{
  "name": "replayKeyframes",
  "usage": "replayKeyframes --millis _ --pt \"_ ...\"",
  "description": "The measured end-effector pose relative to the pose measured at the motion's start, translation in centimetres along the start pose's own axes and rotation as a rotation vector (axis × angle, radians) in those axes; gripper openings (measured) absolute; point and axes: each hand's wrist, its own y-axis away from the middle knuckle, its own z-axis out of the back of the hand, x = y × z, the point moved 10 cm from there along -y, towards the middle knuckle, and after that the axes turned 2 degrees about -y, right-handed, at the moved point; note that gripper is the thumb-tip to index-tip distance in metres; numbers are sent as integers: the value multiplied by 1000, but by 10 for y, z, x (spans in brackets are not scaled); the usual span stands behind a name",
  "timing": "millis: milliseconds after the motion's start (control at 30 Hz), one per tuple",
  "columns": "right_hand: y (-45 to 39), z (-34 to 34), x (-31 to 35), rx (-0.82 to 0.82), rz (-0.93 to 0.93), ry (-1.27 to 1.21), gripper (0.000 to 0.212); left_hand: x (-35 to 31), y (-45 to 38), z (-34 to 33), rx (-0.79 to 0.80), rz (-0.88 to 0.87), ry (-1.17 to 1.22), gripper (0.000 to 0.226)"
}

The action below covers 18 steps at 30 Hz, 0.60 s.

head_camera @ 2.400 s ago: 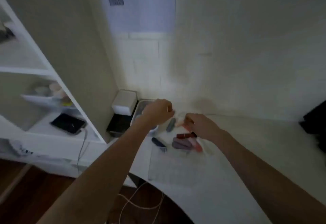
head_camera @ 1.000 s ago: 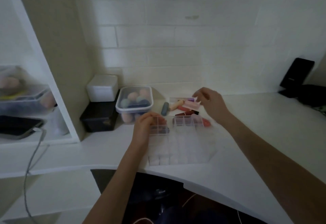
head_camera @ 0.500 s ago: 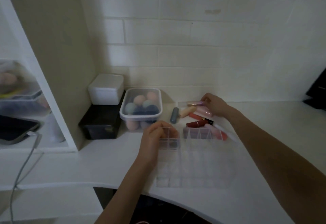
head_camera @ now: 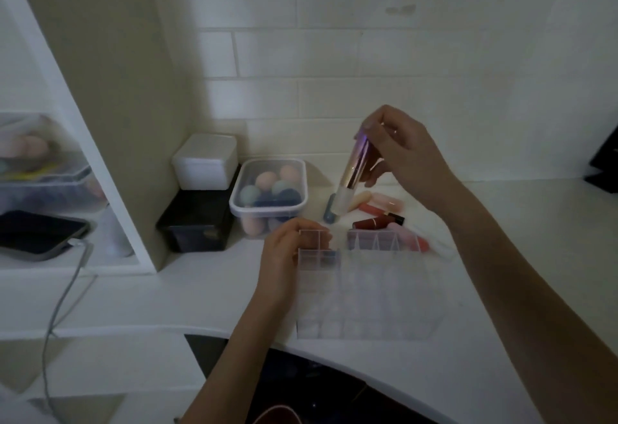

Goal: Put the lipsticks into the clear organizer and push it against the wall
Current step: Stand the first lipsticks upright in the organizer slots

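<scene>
A clear grid organizer (head_camera: 364, 293) stands near the front edge of the white counter. My left hand (head_camera: 284, 260) grips its far left corner. My right hand (head_camera: 401, 153) holds a long pink-gold lipstick tube (head_camera: 351, 173) nearly upright in the air, above the far side of the organizer. Behind the organizer lie several loose lipsticks: a dark red one (head_camera: 376, 221), a pink one (head_camera: 384, 201), a beige one (head_camera: 361, 198) and a blue-grey one (head_camera: 330, 213). A red tube (head_camera: 419, 243) shows past the organizer's far right wall.
A lidded clear tub of makeup sponges (head_camera: 269, 194) sits left of the lipsticks. A white box (head_camera: 204, 161) is stacked on a black box (head_camera: 197, 223) in the corner. The tiled wall (head_camera: 368, 89) rises behind. A shelf unit with a cable (head_camera: 63, 296) stands at the left.
My right hand has picked the long pink-gold tube off the pile and raised it upright. My left hand stays on the organizer's corner. The camera has moved closer to the counter.
</scene>
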Motion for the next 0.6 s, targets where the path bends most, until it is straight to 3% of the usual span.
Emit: replayKeyframes --millis 167,400,500,600 --pt "12 -31 9 181 18 115 16 9 2 11 -85 35 -5 26" --pt "19 -54 14 226 75 126 16 -1 -7 10 -118 -120 -333 21" --pt "21 -70 6 285 103 260 10 -4 0 22 -239 -112 -131 33" --pt "23 -78 -5 312 92 304 11 -13 4 23 -251 -145 -36 32"
